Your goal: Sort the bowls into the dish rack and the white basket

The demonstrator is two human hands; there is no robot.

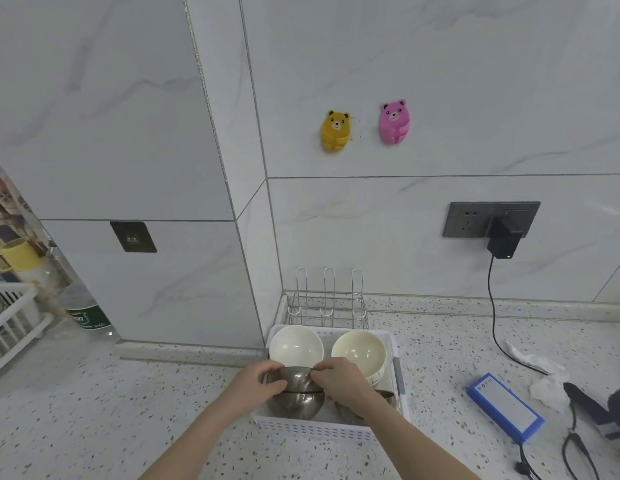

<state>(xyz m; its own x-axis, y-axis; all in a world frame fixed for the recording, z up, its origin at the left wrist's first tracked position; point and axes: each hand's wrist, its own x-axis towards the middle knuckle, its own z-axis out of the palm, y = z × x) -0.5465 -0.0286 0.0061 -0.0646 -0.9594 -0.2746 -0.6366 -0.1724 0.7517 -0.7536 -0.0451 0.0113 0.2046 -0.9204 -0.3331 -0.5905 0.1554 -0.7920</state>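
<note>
Head view: both hands were over the white basket (322, 432), which sat on the speckled worktop (94, 410) close to the wall corner. The left hand (258, 382) gripped the left rim of a steel bowl (296, 379), fingers curled over the edge. The right hand (339, 374) pinched the same bowl's right rim between thumb and fingertips. That bowl sat nested on a second steel bowl (296, 405) at the front left of the basket (whether it was lifted clear or touching, cannot tell). Another steel bowl (384, 395) showed partly behind the right wrist, mostly hidden. At the back of the basket were a white bowl (294, 344) on the left and a cream bowl (359, 349) on the right, the cream one stacked on something pale beneath it. The wire dish rack (327, 303) stood just behind the basket against the wall, with no bowls in it. To the right on the worktop lay a blue box (506, 407), crumpled paper (544, 379) and a black cable (492, 306) running up to a wall charger (502, 240). Yellow bear hook (334, 130) and pink bear hook (393, 122) were on the tiles.
</note>
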